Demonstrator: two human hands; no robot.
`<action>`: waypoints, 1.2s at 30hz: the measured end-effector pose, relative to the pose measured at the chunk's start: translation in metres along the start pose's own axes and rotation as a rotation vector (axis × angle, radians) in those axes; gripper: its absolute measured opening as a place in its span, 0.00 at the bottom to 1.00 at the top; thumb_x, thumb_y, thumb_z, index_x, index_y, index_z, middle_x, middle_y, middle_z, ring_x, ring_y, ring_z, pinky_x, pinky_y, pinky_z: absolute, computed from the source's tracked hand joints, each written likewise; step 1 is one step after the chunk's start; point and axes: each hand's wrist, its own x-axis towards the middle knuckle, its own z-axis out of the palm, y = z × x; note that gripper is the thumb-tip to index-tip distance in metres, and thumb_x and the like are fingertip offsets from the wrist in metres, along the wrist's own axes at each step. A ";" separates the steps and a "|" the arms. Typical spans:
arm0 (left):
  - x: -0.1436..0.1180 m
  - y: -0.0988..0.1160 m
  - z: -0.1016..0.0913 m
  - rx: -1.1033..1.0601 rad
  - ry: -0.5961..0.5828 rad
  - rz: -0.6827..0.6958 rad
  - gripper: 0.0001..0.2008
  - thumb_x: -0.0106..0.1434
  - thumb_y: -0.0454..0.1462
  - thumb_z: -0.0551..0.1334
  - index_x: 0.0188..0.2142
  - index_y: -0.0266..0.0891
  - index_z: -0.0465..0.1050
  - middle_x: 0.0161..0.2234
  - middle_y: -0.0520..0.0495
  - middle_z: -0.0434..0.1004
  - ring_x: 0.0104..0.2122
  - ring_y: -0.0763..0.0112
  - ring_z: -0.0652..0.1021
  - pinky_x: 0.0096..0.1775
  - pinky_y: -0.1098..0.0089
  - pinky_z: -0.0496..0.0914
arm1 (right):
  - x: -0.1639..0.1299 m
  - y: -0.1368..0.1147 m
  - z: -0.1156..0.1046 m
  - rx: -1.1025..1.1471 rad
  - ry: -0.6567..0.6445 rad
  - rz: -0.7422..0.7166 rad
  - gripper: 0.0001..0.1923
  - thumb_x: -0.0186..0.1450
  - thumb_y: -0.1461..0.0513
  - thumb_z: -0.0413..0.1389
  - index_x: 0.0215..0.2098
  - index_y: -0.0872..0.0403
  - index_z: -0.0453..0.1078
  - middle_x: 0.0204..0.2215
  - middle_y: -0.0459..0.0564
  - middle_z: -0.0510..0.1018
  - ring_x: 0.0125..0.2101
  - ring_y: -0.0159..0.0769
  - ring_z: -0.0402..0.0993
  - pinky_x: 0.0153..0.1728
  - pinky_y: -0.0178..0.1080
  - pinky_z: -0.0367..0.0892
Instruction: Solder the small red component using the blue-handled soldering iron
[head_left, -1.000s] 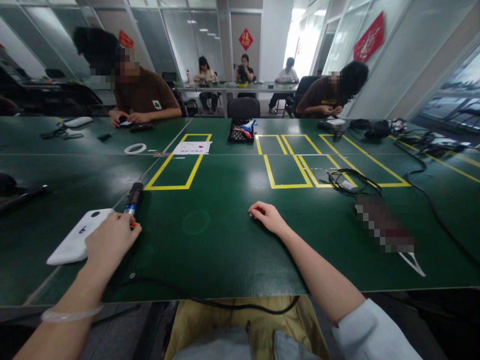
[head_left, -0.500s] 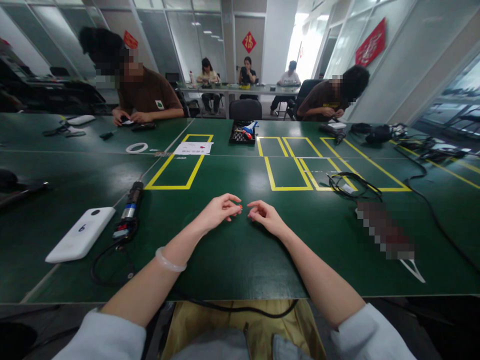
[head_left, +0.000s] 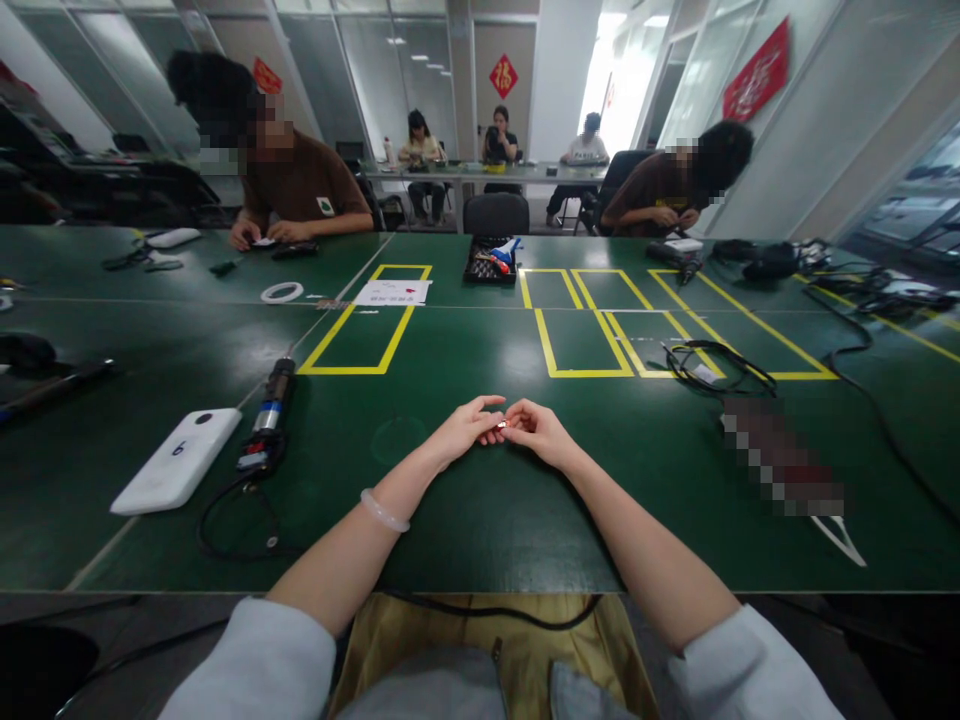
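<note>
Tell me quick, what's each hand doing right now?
Left hand: fingers pinched on a small red piece.
Right hand: fingertips meet the same red piece; whether it grips cannot be told.

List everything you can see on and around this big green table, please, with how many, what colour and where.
table: 1, dark green with yellow taped rectangles, fills the view
white device: 1, white, near left
electric screwdriver: 1, black and silver with a black cord, right of the white device
paper sheet: 1, white, in the left yellow rectangle
parts tray: 1, black, far centre
tape ring: 1, white, far left
coiled cable: 1, black, right of centre
co-workers: 2 in brown shirts at the far edge; 3 more at a rear table
small red part: 1, red, between the fingertips of both hands
left hand: 1, bare, pinching the part
right hand: 1, bare, meeting the left at the part
</note>
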 end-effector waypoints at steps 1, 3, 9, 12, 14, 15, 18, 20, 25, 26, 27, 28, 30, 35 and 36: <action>0.000 -0.001 0.000 -0.017 0.015 -0.003 0.27 0.60 0.46 0.61 0.55 0.34 0.63 0.24 0.52 0.74 0.24 0.76 0.72 0.29 0.74 0.63 | 0.000 -0.001 0.000 -0.013 0.003 -0.007 0.15 0.57 0.55 0.63 0.35 0.54 0.66 0.27 0.44 0.75 0.25 0.29 0.70 0.28 0.34 0.64; 0.001 -0.002 0.001 -0.065 0.040 -0.023 0.23 0.62 0.47 0.58 0.52 0.34 0.66 0.24 0.51 0.74 0.23 0.77 0.72 0.28 0.74 0.64 | -0.001 -0.002 0.001 -0.049 0.022 -0.025 0.14 0.57 0.56 0.63 0.35 0.54 0.66 0.27 0.44 0.74 0.24 0.28 0.68 0.28 0.34 0.63; 0.000 -0.006 0.001 -0.071 0.060 -0.048 0.16 0.58 0.45 0.64 0.37 0.34 0.70 0.29 0.48 0.75 0.27 0.77 0.74 0.31 0.75 0.66 | 0.000 0.003 -0.001 -0.133 0.116 -0.045 0.16 0.56 0.54 0.63 0.36 0.54 0.66 0.26 0.43 0.72 0.24 0.28 0.67 0.27 0.33 0.62; 0.000 -0.008 0.000 -0.036 0.065 0.008 0.16 0.56 0.44 0.65 0.38 0.35 0.69 0.29 0.49 0.74 0.29 0.77 0.74 0.32 0.75 0.67 | 0.001 0.005 -0.002 -0.124 0.113 -0.018 0.18 0.57 0.53 0.62 0.39 0.53 0.65 0.25 0.42 0.72 0.24 0.29 0.68 0.27 0.34 0.63; -0.001 -0.009 0.000 -0.026 0.055 0.048 0.16 0.56 0.44 0.65 0.39 0.36 0.69 0.30 0.50 0.73 0.31 0.76 0.74 0.33 0.74 0.69 | 0.001 0.005 -0.003 -0.110 0.122 -0.003 0.16 0.59 0.52 0.60 0.38 0.54 0.66 0.25 0.43 0.73 0.25 0.30 0.69 0.28 0.34 0.64; -0.001 -0.009 0.000 -0.018 0.049 0.069 0.16 0.56 0.44 0.66 0.39 0.37 0.68 0.31 0.50 0.73 0.31 0.75 0.74 0.33 0.74 0.69 | 0.002 0.004 -0.003 -0.111 0.129 -0.001 0.15 0.60 0.51 0.58 0.37 0.54 0.66 0.25 0.44 0.74 0.25 0.31 0.69 0.29 0.35 0.65; -0.001 -0.010 0.000 0.023 0.046 0.124 0.16 0.55 0.43 0.66 0.39 0.38 0.68 0.33 0.50 0.71 0.33 0.74 0.74 0.32 0.73 0.71 | 0.002 0.003 -0.004 -0.162 0.145 -0.024 0.14 0.61 0.52 0.58 0.34 0.54 0.67 0.27 0.46 0.73 0.26 0.30 0.68 0.29 0.35 0.64; -0.001 -0.012 0.000 0.050 0.060 0.153 0.15 0.55 0.42 0.66 0.39 0.37 0.67 0.34 0.50 0.71 0.33 0.74 0.74 0.32 0.73 0.71 | 0.002 0.003 -0.004 -0.198 0.148 -0.044 0.13 0.60 0.54 0.59 0.35 0.54 0.68 0.28 0.46 0.73 0.26 0.30 0.67 0.28 0.34 0.63; 0.002 -0.016 -0.003 0.164 0.085 0.253 0.11 0.56 0.38 0.64 0.36 0.36 0.68 0.35 0.48 0.72 0.34 0.73 0.74 0.34 0.72 0.70 | 0.002 0.007 -0.006 -0.252 0.168 -0.049 0.15 0.58 0.56 0.61 0.40 0.54 0.68 0.32 0.47 0.75 0.28 0.30 0.68 0.28 0.34 0.63; 0.003 -0.017 -0.004 0.187 0.090 0.269 0.10 0.56 0.37 0.64 0.36 0.36 0.68 0.36 0.48 0.73 0.34 0.73 0.75 0.35 0.72 0.70 | 0.002 0.008 -0.006 -0.273 0.167 -0.045 0.14 0.58 0.56 0.60 0.39 0.54 0.68 0.32 0.47 0.75 0.28 0.31 0.69 0.29 0.34 0.63; 0.003 -0.017 -0.004 0.204 0.095 0.278 0.09 0.55 0.36 0.64 0.36 0.36 0.68 0.36 0.48 0.73 0.34 0.73 0.75 0.36 0.72 0.70 | 0.002 0.008 -0.006 -0.294 0.165 -0.042 0.13 0.58 0.57 0.60 0.38 0.54 0.68 0.31 0.47 0.75 0.28 0.31 0.69 0.29 0.34 0.63; 0.004 -0.018 -0.004 0.214 0.100 0.283 0.09 0.55 0.36 0.64 0.36 0.36 0.68 0.36 0.48 0.73 0.35 0.73 0.75 0.37 0.72 0.69 | 0.002 0.008 -0.007 -0.308 0.164 -0.042 0.12 0.58 0.57 0.60 0.38 0.54 0.69 0.31 0.47 0.76 0.28 0.31 0.69 0.29 0.35 0.63; 0.004 -0.018 -0.005 0.216 0.106 0.279 0.10 0.55 0.36 0.64 0.37 0.36 0.68 0.36 0.48 0.73 0.35 0.73 0.75 0.38 0.72 0.69 | 0.002 0.008 -0.007 -0.316 0.161 -0.047 0.11 0.58 0.57 0.60 0.37 0.54 0.69 0.31 0.47 0.75 0.29 0.32 0.70 0.29 0.35 0.63; 0.005 -0.019 -0.007 0.200 0.091 0.264 0.11 0.55 0.37 0.65 0.37 0.36 0.68 0.37 0.48 0.74 0.36 0.73 0.76 0.39 0.71 0.69 | 0.001 0.004 -0.006 -0.330 0.158 -0.062 0.10 0.58 0.59 0.60 0.37 0.54 0.69 0.29 0.46 0.74 0.29 0.32 0.69 0.29 0.34 0.63; 0.005 -0.019 -0.007 0.191 0.087 0.259 0.12 0.55 0.38 0.65 0.37 0.36 0.68 0.37 0.47 0.74 0.36 0.73 0.76 0.39 0.71 0.69 | 0.001 0.003 -0.006 -0.334 0.158 -0.064 0.10 0.58 0.59 0.60 0.37 0.54 0.69 0.29 0.46 0.74 0.29 0.31 0.69 0.29 0.34 0.63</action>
